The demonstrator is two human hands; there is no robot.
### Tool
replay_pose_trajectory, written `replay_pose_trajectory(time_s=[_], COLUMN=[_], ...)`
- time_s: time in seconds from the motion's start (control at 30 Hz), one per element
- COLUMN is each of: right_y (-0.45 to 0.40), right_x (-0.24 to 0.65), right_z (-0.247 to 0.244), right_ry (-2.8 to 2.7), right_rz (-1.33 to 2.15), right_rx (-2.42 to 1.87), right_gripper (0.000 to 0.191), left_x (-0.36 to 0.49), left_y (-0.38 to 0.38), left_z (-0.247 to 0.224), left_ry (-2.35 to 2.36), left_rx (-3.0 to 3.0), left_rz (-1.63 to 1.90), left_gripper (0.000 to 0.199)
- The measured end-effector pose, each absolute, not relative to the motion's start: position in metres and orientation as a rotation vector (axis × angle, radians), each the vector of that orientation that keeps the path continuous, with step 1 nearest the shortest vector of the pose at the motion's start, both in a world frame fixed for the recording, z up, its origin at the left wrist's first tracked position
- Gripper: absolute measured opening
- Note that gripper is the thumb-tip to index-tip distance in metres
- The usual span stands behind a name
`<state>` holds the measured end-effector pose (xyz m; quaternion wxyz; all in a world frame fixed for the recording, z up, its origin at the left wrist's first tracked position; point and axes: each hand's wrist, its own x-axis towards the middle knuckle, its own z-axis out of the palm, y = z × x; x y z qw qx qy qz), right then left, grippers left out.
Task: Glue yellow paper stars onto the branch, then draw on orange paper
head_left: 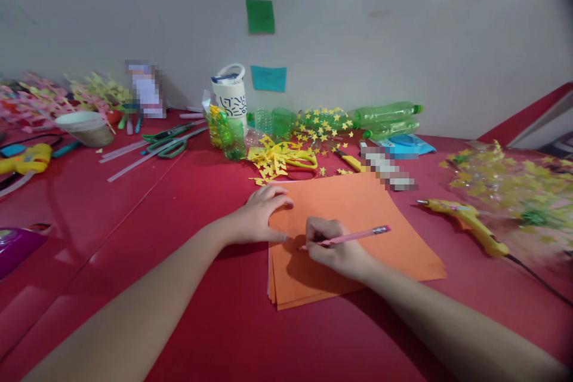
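A stack of orange paper sheets (pixel 358 203) lies on the red table (pixel 192 322) in front of me. My left hand (pixel 264 213) rests on the stack's left edge with its fingers apart. In my right hand (pixel 335 245) is a pink pencil (pixel 364 233), its tip down at the orange sheet near my left thumb and its eraser end pointing right. No mark on the paper can be made out. Just beyond the sheets lie yellow paper cut-outs (pixel 271 158) and yellow-handled scissors (pixel 304 161).
On the right lies a yellow glue gun (pixel 470 221) with a cord, beside star-covered clear plastic (pixel 514 185). Green plastic bottles (pixel 389 113) and a white patterned tumbler (pixel 230 98) stand or lie along the wall. Green-handled scissors (pixel 170 146) and another glue gun (pixel 27 158) are left.
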<state>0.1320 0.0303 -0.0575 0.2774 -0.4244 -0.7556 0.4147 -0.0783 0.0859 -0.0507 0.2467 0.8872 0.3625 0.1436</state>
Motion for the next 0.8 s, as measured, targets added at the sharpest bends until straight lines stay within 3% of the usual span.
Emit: replay_pose_trajectory(time_s=[0.8], right_y=[0.0237], right_x=[0.1279], right_z=[-0.052], right_ry=[-2.074], right_rz=[1.016], right_rx=[-1.184], right_gripper=[0.012], left_x=[-0.0789], left_y=[0.0869], left_z=[-0.0522], left_ry=[0.987], left_rx=[2.421], left_rz=[0.398], left_gripper=[0.059])
